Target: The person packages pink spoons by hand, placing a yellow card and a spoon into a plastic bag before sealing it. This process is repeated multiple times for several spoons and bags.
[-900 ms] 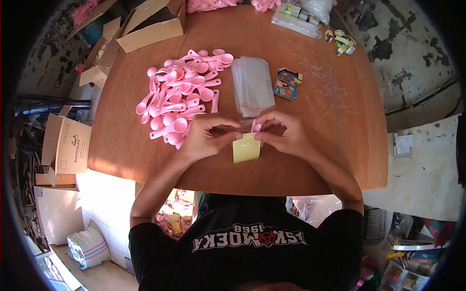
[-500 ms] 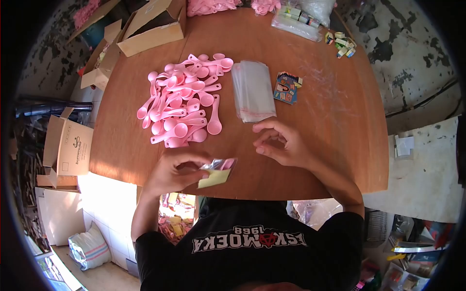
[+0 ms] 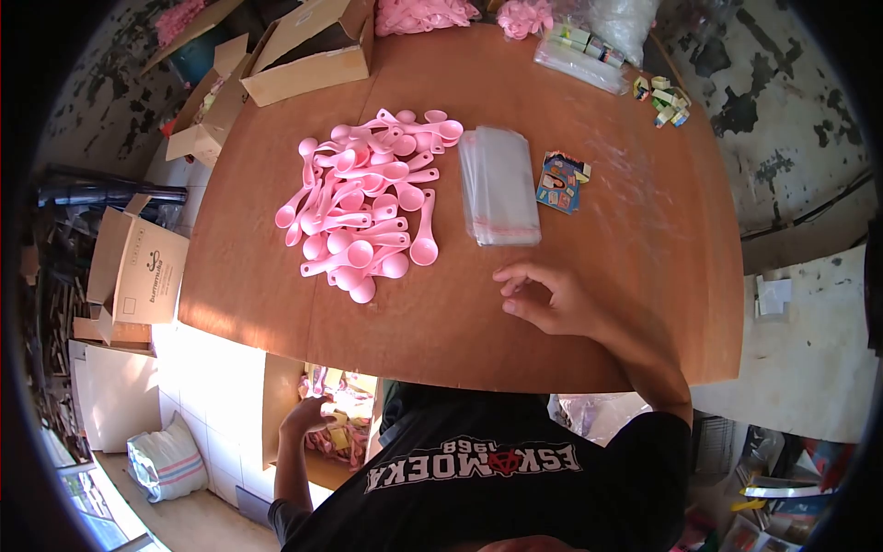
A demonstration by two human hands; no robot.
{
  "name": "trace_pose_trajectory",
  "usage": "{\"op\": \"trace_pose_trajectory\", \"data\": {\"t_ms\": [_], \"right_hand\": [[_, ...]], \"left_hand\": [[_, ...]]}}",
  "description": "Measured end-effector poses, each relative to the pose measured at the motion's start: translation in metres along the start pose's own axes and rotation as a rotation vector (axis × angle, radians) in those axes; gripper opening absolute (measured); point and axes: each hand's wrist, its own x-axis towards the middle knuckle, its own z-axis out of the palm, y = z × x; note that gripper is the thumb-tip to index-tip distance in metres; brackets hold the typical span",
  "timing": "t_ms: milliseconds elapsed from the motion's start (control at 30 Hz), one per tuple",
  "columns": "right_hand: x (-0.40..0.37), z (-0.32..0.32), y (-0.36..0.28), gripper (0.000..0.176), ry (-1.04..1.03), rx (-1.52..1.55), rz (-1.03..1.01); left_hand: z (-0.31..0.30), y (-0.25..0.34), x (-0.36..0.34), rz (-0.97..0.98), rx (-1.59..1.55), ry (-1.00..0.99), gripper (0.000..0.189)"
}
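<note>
My left hand [image 3: 306, 417] is down below the table edge, over an open carton [image 3: 283, 405] of small bagged pink pieces with yellow cards; its fingers are apart and nothing shows in them. Above the table's near part hovers my right hand [image 3: 544, 297], fingers loosely curled and apart, holding nothing. Beyond it lies a stack of clear plastic sleeves [image 3: 501, 189]. Left of the sleeves is a heap of pink measuring spoons [image 3: 359, 198]. Blue printed cards [image 3: 558, 189] lie to the right of the sleeves.
On the wooden table [image 3: 441, 322], an empty-looking cardboard box [image 3: 308, 78] stands at the back left. Pink bags [image 3: 425, 14], clear plastic packs [image 3: 581, 66] and small folded cards [image 3: 664, 99] sit along the far side. A printed carton [image 3: 150, 276] stands left of the table.
My left hand has moved from above the table down to the carton, and the small packet it held no longer shows in it. The view has shifted slightly.
</note>
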Motion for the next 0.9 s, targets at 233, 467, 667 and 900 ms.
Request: {"op": "trace_pose_trajectory", "data": {"t_ms": [233, 467, 667, 900], "right_hand": [[-0.004, -0.004, -0.002, 0.029, 0.016, -0.023, 0.003], [-0.002, -0.005, 0.007, 0.027, 0.015, -0.056, -0.080], [-0.005, -0.006, 0.006, 0.025, 0.041, -0.087, -0.090], [-0.003, -0.004, 0.008, 0.022, 0.087, -0.077, -0.153]], "left_hand": [[0.155, 0.013, 0.064, -0.335, -0.600, -0.316, 0.046], [0.134, 0.038, 0.065, -0.421, -0.632, -0.311, 0.045], [0.124, 0.037, 0.060, -0.453, -0.614, -0.323, 0.045], [0.113, 0.040, 0.062, -0.469, -0.604, -0.329, 0.044]]}}
